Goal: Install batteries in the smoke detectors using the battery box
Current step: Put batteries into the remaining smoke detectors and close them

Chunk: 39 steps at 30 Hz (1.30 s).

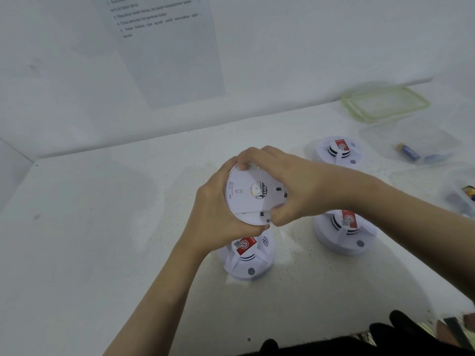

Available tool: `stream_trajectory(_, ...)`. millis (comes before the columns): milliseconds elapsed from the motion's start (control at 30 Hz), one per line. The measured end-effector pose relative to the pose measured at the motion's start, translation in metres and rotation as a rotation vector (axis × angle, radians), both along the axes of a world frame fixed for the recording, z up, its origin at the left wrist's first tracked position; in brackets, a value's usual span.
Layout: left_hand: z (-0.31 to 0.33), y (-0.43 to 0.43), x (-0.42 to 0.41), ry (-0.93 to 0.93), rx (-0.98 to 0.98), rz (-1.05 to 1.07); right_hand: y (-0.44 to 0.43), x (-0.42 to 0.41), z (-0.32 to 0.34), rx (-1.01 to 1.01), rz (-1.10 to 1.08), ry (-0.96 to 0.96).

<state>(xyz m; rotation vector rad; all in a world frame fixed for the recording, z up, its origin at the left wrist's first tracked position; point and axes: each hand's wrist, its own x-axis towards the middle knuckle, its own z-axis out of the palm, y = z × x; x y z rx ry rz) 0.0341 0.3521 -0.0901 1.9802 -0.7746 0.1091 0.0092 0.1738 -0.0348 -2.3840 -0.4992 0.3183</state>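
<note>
A round white smoke detector (253, 195) is held above the table with its flat back facing me. My left hand (218, 211) cups its left and lower rim. My right hand (290, 186) grips its top and right side, fingers curled over the edge. Three more white detectors with red labels stand on the table: one just below my hands (248, 258), one to the right (343, 231), one further back (336, 150). A clear plastic battery box (411, 142) at the right holds a blue battery (408, 151).
A green-rimmed clear lid (385, 104) lies at the back right. Another clear container (462, 196) with batteries sits at the right edge. A printed instruction sheet (164, 47) hangs on the white wall. The table's front edge (282, 340) runs near the bottom.
</note>
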Motion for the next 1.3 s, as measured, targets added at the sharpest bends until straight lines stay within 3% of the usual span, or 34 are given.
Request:
stream_trajectory(167,0.000,0.000,-0.001,0.002,-0.012,-0.006,-0.002,0.001,-0.001,-0.002,0.019,-0.009)
stream_trajectory(300,0.004,0.004,0.000,0.020,-0.082,-0.019,-0.006,-0.001,-0.007,0.295,0.007,-0.039)
stream_trajectory(400,0.009,0.003,0.002,-0.019,-0.068,-0.023,-0.007,-0.005,-0.016,0.562,0.013,0.058)
stream_trajectory(467,0.011,0.003,0.002,-0.018,-0.060,-0.038,-0.005,-0.007,-0.019,0.629,0.001,0.091)
stream_trajectory(733,0.010,0.007,-0.004,0.041,-0.070,-0.041,0.001,-0.011,-0.026,0.716,-0.071,0.135)
stream_trajectory(1300,0.019,0.004,-0.010,0.104,-0.109,-0.087,-0.005,-0.005,-0.016,0.621,-0.032,0.234)
